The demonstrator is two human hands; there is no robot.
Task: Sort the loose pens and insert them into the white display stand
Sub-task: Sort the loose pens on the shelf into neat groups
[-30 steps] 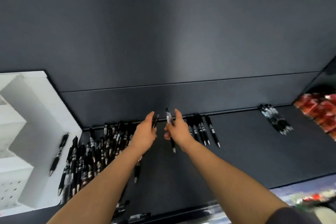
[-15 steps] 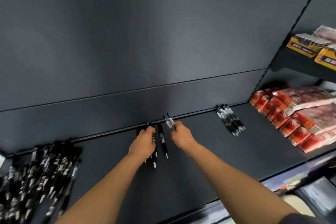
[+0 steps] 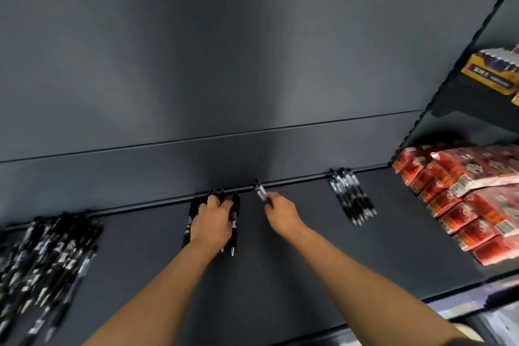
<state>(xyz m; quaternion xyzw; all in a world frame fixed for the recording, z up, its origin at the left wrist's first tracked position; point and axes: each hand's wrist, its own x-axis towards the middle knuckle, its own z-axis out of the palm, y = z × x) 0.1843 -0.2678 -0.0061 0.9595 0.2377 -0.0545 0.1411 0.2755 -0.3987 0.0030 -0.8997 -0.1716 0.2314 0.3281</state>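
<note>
A big heap of loose black pens [image 3: 47, 255] lies at the left of the dark shelf [image 3: 280, 275]. In the middle, a small row of black pens [image 3: 234, 222] lies against the back rail, and my left hand [image 3: 214, 222] rests flat on top of it, fingers curled over the pens. My right hand [image 3: 282, 213] holds one black pen with a clear barrel [image 3: 261, 191], tip end in the fingers, just right of that row. A second sorted group of pens [image 3: 352, 196] lies further right. The white display stand is out of view.
Red packaged goods [image 3: 463, 199] are stacked at the right end of the shelf. Yellow boxes [image 3: 491, 73] sit on a higher shelf at the right. The grey back wall [image 3: 224, 64] rises behind the pens.
The view has swung right, so the white stand left the frame. My left hand moved onto the middle row of pens. My right hand carried its pen to the right.
</note>
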